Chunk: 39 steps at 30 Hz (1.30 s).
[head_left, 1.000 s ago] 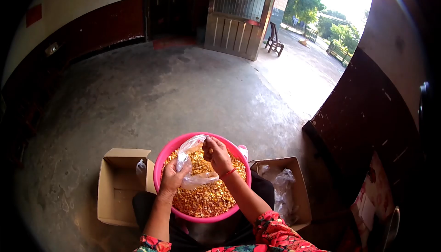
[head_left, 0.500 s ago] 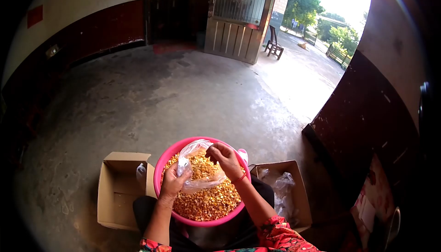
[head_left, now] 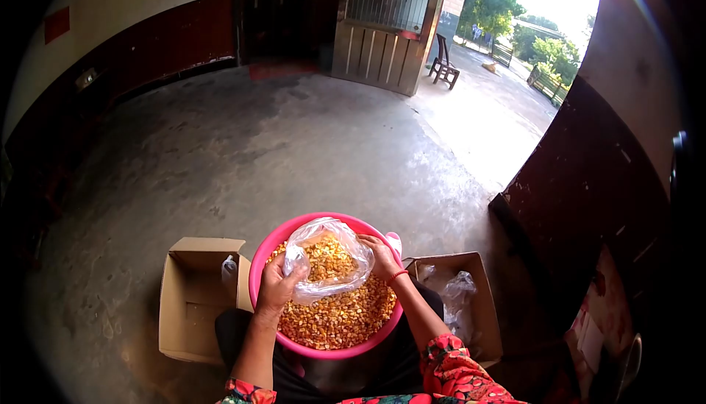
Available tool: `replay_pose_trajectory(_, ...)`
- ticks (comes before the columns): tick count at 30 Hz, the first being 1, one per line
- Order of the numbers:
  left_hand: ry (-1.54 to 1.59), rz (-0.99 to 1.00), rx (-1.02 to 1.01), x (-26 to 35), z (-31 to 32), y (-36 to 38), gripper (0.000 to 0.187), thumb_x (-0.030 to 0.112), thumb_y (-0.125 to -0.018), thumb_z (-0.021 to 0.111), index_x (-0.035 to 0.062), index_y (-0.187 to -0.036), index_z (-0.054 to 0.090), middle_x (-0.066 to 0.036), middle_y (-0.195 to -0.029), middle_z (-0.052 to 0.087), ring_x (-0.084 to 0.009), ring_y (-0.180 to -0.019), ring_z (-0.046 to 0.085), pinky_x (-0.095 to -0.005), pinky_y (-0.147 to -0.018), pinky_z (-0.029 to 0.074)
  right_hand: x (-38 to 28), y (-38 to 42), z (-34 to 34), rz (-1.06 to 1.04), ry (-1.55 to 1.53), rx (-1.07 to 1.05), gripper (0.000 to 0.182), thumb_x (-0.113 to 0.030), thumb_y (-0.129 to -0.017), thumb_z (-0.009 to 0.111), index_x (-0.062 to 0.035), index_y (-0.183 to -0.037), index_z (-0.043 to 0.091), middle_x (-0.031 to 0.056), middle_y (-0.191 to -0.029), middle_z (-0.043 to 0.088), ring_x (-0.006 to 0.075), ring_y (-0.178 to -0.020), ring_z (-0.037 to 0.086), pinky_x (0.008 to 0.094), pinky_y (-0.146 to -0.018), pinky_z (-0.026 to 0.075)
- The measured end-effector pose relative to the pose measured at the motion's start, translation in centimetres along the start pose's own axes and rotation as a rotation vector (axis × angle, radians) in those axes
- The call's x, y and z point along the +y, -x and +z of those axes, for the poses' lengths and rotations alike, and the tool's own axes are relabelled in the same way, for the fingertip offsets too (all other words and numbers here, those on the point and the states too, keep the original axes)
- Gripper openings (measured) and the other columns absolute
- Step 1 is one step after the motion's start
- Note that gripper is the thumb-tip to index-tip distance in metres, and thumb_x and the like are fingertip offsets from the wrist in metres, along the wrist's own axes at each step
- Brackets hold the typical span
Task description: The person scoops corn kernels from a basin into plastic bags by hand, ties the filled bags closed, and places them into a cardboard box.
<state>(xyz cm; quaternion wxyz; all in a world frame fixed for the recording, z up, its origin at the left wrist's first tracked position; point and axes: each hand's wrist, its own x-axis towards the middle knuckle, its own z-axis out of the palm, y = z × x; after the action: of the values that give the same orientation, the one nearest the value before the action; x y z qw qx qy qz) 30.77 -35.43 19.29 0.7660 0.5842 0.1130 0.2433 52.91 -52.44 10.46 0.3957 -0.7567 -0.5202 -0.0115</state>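
A pink basin (head_left: 259,275) full of yellow-orange corn kernels (head_left: 334,324) sits between my knees. Over the kernels lies a clear plastic bag (head_left: 318,290), its mouth spread wide, with kernels showing inside the ring of plastic. My left hand (head_left: 277,284) grips the bag's left edge between thumb and fingers. On the right side, my right hand (head_left: 381,257) holds the opposite edge of the bag, its fingertips partly hidden by the plastic.
An open cardboard box (head_left: 193,305) with a small plastic bag stands left of the basin. Another cardboard box (head_left: 482,316) at the right holds crumpled clear bags (head_left: 459,293). Farther off are a metal door (head_left: 379,54) and a wooden chair (head_left: 444,65) on concrete.
My right hand has moved from above the kernels down and right to the bag's edge. The bag's mouth is now wider and rounder. The view has shifted slightly.
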Motion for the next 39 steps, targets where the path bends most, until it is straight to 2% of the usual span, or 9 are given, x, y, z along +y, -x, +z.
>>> replay_pose_trajectory(2, 0.001, -0.002, 0.002, 0.1, -0.1, -0.1, 0.014, 0.005, -0.080, 0.061, 0.0029, -0.094, 0.058, 0.001, -0.080, 0.058, -0.0064, -0.071, 0.053, -0.0223, -0.066, 0.045, 0.1, 0.2, 0.9, 0.055, 0.094, -0.084, 0.053, -0.023, -0.067, 0.070, -0.0039, -0.115, 0.055, 0.0173, -0.123, 0.050, 0.0312, -0.114, 0.047, 0.0379, -0.098, 0.036)
replay_pose_trajectory(6, -0.012, -0.007, -0.002, 0.0, -0.3, 0.0, 0.017, 0.006, -0.080, 0.061, 0.0025, -0.096, 0.059, 0.001, -0.082, 0.058, -0.0061, -0.072, 0.053, -0.0223, -0.066, 0.045, -1.2, 0.3, 0.1, 0.161, 0.121, -0.265, 0.043, -0.021, -0.077, 0.059, -0.0074, -0.117, 0.054, 0.0187, -0.124, 0.049, 0.0352, -0.117, 0.044, 0.0405, -0.096, 0.037)
replay_pose_trajectory(10, -0.008, 0.003, 0.003, -0.1, -0.3, 0.0, 0.020, 0.007, -0.079, 0.061, 0.0022, -0.099, 0.059, 0.001, -0.084, 0.059, -0.0058, -0.073, 0.054, -0.0220, -0.067, 0.045, -3.2, 0.2, -1.0, 0.297, 0.085, -0.419, 0.037, -0.019, -0.080, 0.056, -0.0074, -0.115, 0.055, 0.0203, -0.116, 0.055, 0.0306, -0.109, 0.052, 0.0400, -0.093, 0.039)
replay_pose_trajectory(16, -0.015, -0.009, -0.005, 0.0, -0.4, 0.0, 0.022, 0.007, -0.080, 0.061, 0.0019, -0.101, 0.058, 0.001, -0.085, 0.059, -0.0057, -0.075, 0.054, -0.0219, -0.068, 0.045, -0.4, 1.1, 1.1, 0.244, -0.111, -0.213, 0.025, -0.016, -0.081, 0.059, -0.0023, -0.101, 0.059, 0.0143, -0.094, 0.064, 0.0236, -0.086, 0.062, 0.0336, -0.074, 0.048)
replay_pose_trajectory(18, -0.013, -0.005, -0.008, 0.0, -0.4, 0.0, 0.023, 0.007, -0.080, 0.061, 0.0018, -0.102, 0.058, 0.001, -0.086, 0.059, -0.0057, -0.076, 0.054, -0.0219, -0.068, 0.045, -0.8, 0.6, 1.5, 0.259, -0.455, 0.134, 0.020, -0.010, -0.085, 0.056, 0.0001, -0.101, 0.059, 0.0071, -0.091, 0.064, 0.0154, -0.080, 0.060, 0.0285, -0.072, 0.048)
replay_pose_trajectory(23, -0.013, 0.013, -0.010, -0.1, -0.3, 0.0, 0.026, 0.005, -0.079, 0.060, 0.0008, -0.104, 0.057, 0.001, -0.087, 0.059, -0.0059, -0.078, 0.054, -0.0220, -0.071, 0.045, -2.0, -1.0, 1.2, 0.763, -1.294, 0.491, 0.014, -0.014, -0.091, 0.050, -0.0030, -0.086, 0.058, -0.0010, -0.075, 0.056, 0.0076, -0.064, 0.053, 0.0199, -0.053, 0.043)
replay_pose_trajectory(25, -0.023, -0.001, -0.027, 0.0, -0.5, 0.0, 0.027, 0.006, -0.079, 0.061, 0.0005, -0.106, 0.056, 0.001, -0.088, 0.059, -0.0058, -0.078, 0.054, -0.0220, -0.072, 0.045, -0.2, -0.3, 0.6, 0.676, -1.351, 0.371, 0.016, -0.017, -0.092, 0.049, -0.0068, -0.082, 0.055, -0.0028, -0.068, 0.052, 0.0057, -0.053, 0.044, 0.0191, -0.045, 0.036)
replay_pose_trajectory(31, 0.018, -0.019, -0.045, 0.2, -0.3, 0.0, 0.031, 0.007, -0.079, 0.062, -0.0005, -0.109, 0.055, -0.001, -0.092, 0.060, -0.0066, -0.082, 0.054, -0.0230, -0.075, 0.045, -4.9, -3.4, -3.2, 0.620, -1.600, 0.514, 0.015, -0.021, -0.094, 0.048, -0.0101, -0.083, 0.050, -0.0054, -0.059, 0.038, 0.0043, -0.046, 0.028, 0.0190, -0.041, 0.024)
replay_pose_trajectory(39, -0.014, -0.033, -0.035, -0.1, -0.3, -0.1, 0.030, 0.005, -0.079, 0.062, 0.0006, -0.108, 0.055, 0.002, -0.088, 0.058, -0.0046, -0.078, 0.053, -0.0209, -0.071, 0.044, -11.4, -6.3, -2.0, 0.410, -1.581, 0.332, 0.014, -0.021, -0.092, 0.048, -0.0111, -0.082, 0.051, -0.0062, -0.058, 0.035, 0.0044, -0.046, 0.029, 0.0191, -0.041, 0.025)
